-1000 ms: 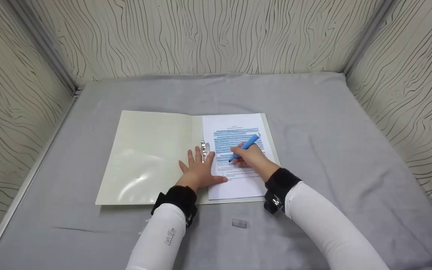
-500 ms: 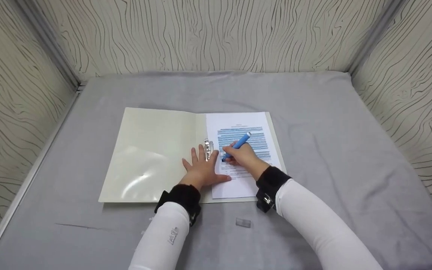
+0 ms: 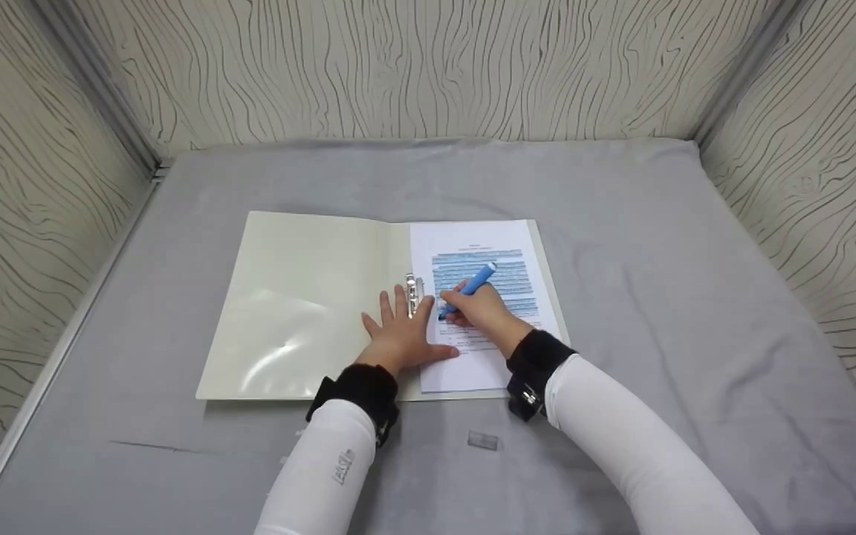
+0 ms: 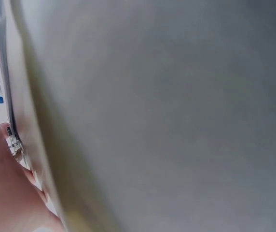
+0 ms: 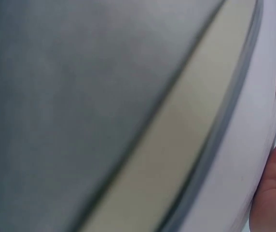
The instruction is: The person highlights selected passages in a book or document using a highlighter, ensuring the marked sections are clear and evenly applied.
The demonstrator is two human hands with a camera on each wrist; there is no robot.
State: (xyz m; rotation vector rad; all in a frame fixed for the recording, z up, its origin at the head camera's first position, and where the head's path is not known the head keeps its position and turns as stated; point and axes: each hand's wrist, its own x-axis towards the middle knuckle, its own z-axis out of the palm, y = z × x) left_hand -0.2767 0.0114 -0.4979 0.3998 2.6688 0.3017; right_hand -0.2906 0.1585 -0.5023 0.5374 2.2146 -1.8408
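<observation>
Aptly, beside the spread left hand (image 3: 402, 340), the right hand (image 3: 484, 307) pinches the blue marker (image 3: 479, 278), probably light and rigid, near its tip (image 3: 442, 317).

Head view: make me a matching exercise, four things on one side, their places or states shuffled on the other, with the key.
1. Left hand
2. Blue marker
3. Ring mechanism
4. Small translucent piece

A. on the grey cloth, off the folder
B. silver-coloured, at the printed sheet's left edge
C. gripped by the right hand
D. fingers spread

Pairs: 1-D, 2-C, 3-B, 4-A
</observation>
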